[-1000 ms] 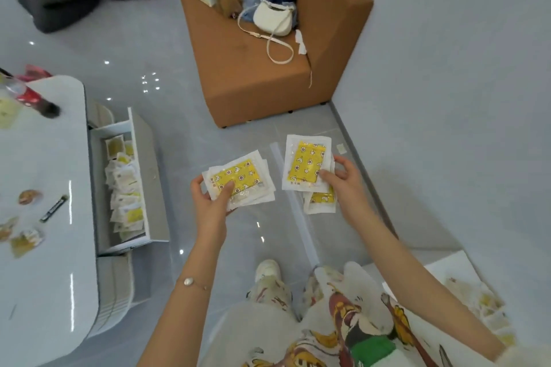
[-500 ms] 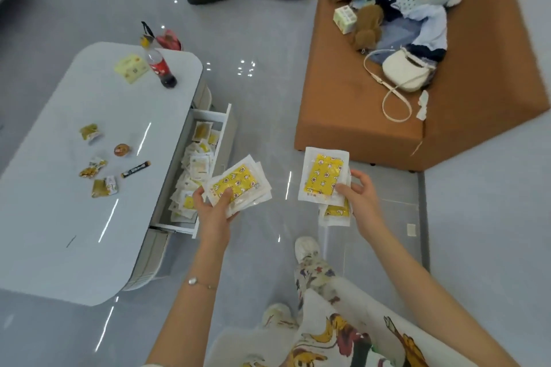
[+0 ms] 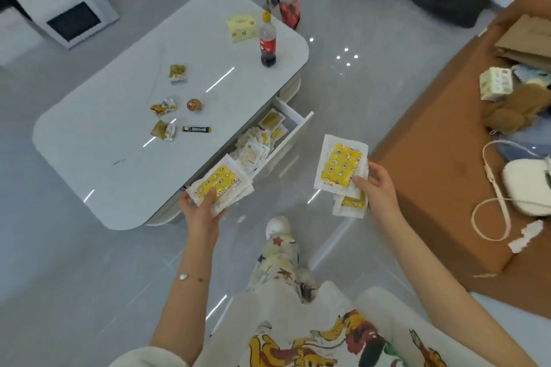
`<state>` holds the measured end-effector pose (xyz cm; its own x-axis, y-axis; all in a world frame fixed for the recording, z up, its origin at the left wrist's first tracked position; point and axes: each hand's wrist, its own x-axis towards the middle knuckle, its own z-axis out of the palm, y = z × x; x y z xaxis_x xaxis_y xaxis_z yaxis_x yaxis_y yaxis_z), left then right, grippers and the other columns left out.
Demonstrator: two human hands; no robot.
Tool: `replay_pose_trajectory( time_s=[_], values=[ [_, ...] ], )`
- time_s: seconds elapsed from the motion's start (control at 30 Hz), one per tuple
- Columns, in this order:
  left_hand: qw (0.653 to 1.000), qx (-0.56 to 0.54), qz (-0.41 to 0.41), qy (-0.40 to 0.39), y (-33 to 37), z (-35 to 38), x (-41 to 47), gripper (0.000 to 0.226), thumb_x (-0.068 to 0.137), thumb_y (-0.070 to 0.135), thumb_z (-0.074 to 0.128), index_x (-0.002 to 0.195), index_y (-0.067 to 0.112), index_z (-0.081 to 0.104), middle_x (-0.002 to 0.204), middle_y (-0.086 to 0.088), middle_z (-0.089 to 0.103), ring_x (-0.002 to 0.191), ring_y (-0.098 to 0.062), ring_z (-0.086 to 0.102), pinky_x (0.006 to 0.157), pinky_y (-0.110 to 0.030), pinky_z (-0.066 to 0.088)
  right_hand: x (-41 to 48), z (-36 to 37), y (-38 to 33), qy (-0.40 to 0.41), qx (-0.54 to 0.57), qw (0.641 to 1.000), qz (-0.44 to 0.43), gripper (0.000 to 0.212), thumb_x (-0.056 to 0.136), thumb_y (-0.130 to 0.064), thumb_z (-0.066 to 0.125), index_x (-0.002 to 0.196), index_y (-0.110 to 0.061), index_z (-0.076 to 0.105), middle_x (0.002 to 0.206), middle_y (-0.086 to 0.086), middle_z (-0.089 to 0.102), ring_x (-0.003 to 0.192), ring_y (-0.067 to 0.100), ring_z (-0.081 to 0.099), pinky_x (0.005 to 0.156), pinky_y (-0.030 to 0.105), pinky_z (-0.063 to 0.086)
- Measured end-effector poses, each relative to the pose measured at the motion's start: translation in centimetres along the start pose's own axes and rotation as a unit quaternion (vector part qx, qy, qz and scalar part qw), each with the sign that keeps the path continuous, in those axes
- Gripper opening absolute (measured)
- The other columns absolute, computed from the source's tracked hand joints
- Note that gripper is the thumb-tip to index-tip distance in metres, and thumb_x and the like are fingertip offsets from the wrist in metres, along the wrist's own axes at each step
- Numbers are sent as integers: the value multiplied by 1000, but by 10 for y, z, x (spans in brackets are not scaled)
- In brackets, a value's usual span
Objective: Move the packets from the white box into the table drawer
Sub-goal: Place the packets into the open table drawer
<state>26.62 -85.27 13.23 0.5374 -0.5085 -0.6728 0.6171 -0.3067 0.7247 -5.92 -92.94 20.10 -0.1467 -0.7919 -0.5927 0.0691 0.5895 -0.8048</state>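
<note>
My left hand point(image 3: 201, 210) grips a fanned stack of white packets with yellow printed centres point(image 3: 219, 185), held over the near end of the open table drawer point(image 3: 295, 131). Several similar packets point(image 3: 258, 144) lie piled inside that drawer. My right hand point(image 3: 377, 186) holds a second stack of the same packets point(image 3: 340, 165) above the floor, to the right of the drawer. The white box is out of view.
The white table point(image 3: 125, 158) carries a cola bottle point(image 3: 267, 45), a yellow carton point(image 3: 242, 27), several snack wrappers point(image 3: 163, 106) and a small black sachet point(image 3: 196, 129). An orange sofa point(image 3: 441, 188) with a white handbag point(image 3: 526, 186) stands at the right. My patterned trouser leg point(image 3: 280, 259) is below.
The view has swung left, bringing the table and drawer toward the centre. My left hand with its packets has moved over the drawer's near end. My right hand keeps its stack.
</note>
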Motion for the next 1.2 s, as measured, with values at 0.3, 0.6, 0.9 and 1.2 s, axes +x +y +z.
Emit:
replay_pose_trajectory(
  time_s=[0.3,0.6,0.9,1.2],
  values=[
    [985,-52,-77,145,-11,0,126,60,91,10,63,138,28,31,115,2,61,97,-14,63,80,-42,53,169,103,-20,-46,-48,995,69,41,88,8,56,121,-14,44,109,11,63,88,23,63,91,49,49],
    [976,24,-181,120,-127,49,305,45,90,9,65,127,22,42,113,-5,60,91,-17,64,72,-39,53,384,184,77,-25,-109,983,144,35,89,11,51,104,-19,44,116,15,57,99,30,60,87,51,50],
    [964,72,-194,166,-238,72,433,70,85,21,73,141,28,32,141,-7,45,120,-28,54,87,-44,51,563,258,203,-102,-283,943,141,42,84,13,52,98,-27,52,107,0,63,108,25,59,97,51,48],
    [954,209,-54,206,-237,99,428,49,84,17,71,126,22,47,123,-1,55,117,-25,55,87,-33,46,596,265,216,-87,-390,907,134,31,88,4,54,106,-19,60,122,13,63,112,30,60,97,43,50]
  ],
)
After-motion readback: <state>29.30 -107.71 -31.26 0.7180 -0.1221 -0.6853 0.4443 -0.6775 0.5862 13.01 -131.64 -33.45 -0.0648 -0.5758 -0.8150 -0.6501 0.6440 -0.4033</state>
